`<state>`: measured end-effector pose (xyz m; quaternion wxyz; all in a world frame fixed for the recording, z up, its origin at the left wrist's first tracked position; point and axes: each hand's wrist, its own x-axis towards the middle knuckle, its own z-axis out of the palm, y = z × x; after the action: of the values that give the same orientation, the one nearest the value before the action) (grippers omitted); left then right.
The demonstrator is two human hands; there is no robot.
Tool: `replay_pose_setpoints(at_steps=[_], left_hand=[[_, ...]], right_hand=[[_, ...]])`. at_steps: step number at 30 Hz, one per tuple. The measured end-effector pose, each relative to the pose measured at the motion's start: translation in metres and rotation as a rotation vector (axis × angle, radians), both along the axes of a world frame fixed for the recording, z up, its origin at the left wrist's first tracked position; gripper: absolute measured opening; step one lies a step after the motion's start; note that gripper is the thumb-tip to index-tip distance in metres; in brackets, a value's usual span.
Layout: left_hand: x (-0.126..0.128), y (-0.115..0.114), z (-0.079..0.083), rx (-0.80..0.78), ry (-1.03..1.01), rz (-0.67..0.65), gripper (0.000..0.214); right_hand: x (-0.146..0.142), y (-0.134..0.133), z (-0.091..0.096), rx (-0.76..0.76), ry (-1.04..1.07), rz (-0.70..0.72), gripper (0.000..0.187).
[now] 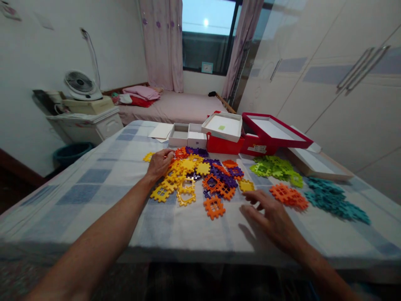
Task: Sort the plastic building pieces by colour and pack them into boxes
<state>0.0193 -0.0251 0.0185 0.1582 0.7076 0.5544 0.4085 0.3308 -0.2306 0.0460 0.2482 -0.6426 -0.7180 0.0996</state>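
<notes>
Where flat, notched plastic tiles (200, 175) lie heaped on checked cloth (94, 179), left hand (159, 163) curls onto the yellow edge; right hand (272, 219) hovers spread, empty, just beside them.

red box label (258, 149): a white patch with dark print on the front of the red box, right of centre in the frame; the print is too small to read.
window sign (207, 67): a small pale blue square on the window sill, top centre; no letters or numbers can be made out.
green sticker (222, 127): a plain green square on the white tray, centre of the frame; it bears no writing.
wall papers (10, 11): sheets at the upper left corner; any print is blurred.
readable text: none anywhere in the frame.
</notes>
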Motion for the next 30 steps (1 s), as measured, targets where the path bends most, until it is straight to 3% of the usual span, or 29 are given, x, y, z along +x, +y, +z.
replay_pose_setpoints(at_steps=[2, 4, 8, 13, 17, 21, 25, 30], left_hand=[[0.000, -0.001, 0.000, -0.006, -0.009, -0.004, 0.041], [0.000, -0.001, -0.001, -0.004, -0.006, -0.007, 0.041], [0.001, -0.001, 0.000, 0.030, 0.049, 0.001, 0.037], [0.015, -0.020, 0.009, 0.280, 0.232, -0.095, 0.031], [0.043, -0.055, 0.019, 0.460, 0.304, -0.384, 0.025], [0.068, -0.076, 0.019, 0.494, 0.447, -0.596, 0.021], [0.075, -0.075, 0.007, 0.471, 0.561, -0.649, 0.020], [0.074, -0.072, -0.001, 0.433, 0.583, -0.619, 0.035]], right_hand=[[-0.036, -0.003, -0.004, -0.053, -0.083, 0.099, 0.030], [-0.063, -0.001, -0.010, -0.027, -0.200, 0.084, 0.036], [-0.084, 0.004, -0.016, 0.017, -0.309, 0.038, 0.041], [-0.068, 0.007, -0.013, 0.025, -0.255, -0.030, 0.037], [-0.045, 0.013, -0.014, 0.094, -0.238, -0.149, 0.042], [-0.040, 0.024, -0.023, 0.107, -0.236, -0.148, 0.048], [-0.045, 0.034, -0.033, 0.147, -0.191, -0.174, 0.050], [-0.045, 0.036, -0.038, 0.216, -0.022, -0.176, 0.053]])
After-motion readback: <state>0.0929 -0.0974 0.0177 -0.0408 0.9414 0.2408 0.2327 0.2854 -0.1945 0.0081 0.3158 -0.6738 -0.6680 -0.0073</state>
